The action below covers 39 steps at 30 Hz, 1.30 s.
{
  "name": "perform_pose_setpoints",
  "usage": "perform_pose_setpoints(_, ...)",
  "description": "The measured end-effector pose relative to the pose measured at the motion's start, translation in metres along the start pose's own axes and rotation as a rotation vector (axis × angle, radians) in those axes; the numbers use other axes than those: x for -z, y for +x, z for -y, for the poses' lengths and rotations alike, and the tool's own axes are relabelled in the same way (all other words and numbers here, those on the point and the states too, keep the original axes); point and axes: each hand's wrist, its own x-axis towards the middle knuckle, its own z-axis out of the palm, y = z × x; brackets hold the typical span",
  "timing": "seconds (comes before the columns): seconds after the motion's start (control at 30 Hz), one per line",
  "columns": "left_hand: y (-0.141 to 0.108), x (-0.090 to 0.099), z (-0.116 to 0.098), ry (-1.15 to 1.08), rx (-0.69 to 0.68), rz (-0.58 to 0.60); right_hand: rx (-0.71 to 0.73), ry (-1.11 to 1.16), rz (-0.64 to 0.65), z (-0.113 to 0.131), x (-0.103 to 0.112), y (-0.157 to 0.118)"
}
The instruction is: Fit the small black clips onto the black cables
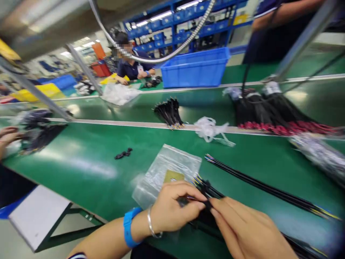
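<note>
At the lower middle of the head view, my left hand [176, 205], with a blue band and a silver bangle on its wrist, pinches a small black part [207, 205]. My right hand [242, 226] closes its fingertips on the same part from the right. Black cables [212, 190] with yellow and blue wire ends lie just behind my fingers. A clear zip bag [175, 160] is flat on the green table beyond my left hand. Another bundle of black cables [256, 183] lies to the right. Whatever is under my palms is hidden.
Small black pieces [123, 153] lie left of the bag. Farther back are a short cable bunch [169, 111], white plastic strips [210, 127], a blue bin [195, 70] and red-ended cables [272, 111]. Another person's hand [9, 136] shows at far left; people work across the table.
</note>
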Motion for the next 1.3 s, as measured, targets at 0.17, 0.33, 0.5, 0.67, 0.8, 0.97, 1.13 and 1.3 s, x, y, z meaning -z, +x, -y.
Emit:
perform_pose_setpoints(0.17,-0.009,-0.006,0.008,-0.107,0.082,0.012,-0.084,0.072,0.088,0.008,0.002,0.011)
perform_pose_setpoints(0.33,-0.004,0.002,0.009,-0.088,0.101,0.110,-0.100,0.099,0.118,0.002,0.000,0.005)
perform_pose_setpoints(0.5,0.024,0.079,0.022,0.370,0.033,0.153,-0.170,-0.018,0.203,-0.009,0.004,0.000)
perform_pose_setpoints(0.67,0.033,0.161,0.051,0.998,0.257,-0.110,-0.165,-0.033,0.300,-0.013,0.004,-0.004)
perform_pose_setpoints(0.8,0.032,0.176,0.063,1.100,0.515,-0.053,-0.188,0.042,0.346,-0.017,0.011,-0.001)
perform_pose_setpoints(0.97,0.037,0.167,0.064,1.097,0.578,-0.087,-0.230,-0.111,0.204,-0.050,0.014,0.001)
perform_pose_setpoints(1.13,0.039,0.166,0.061,1.138,0.616,-0.243,-0.267,-0.497,0.294,-0.085,-0.003,-0.012)
perform_pose_setpoints(1.3,0.037,0.163,0.059,1.010,0.611,-0.202,-0.238,-0.516,0.366,-0.090,-0.011,-0.018)
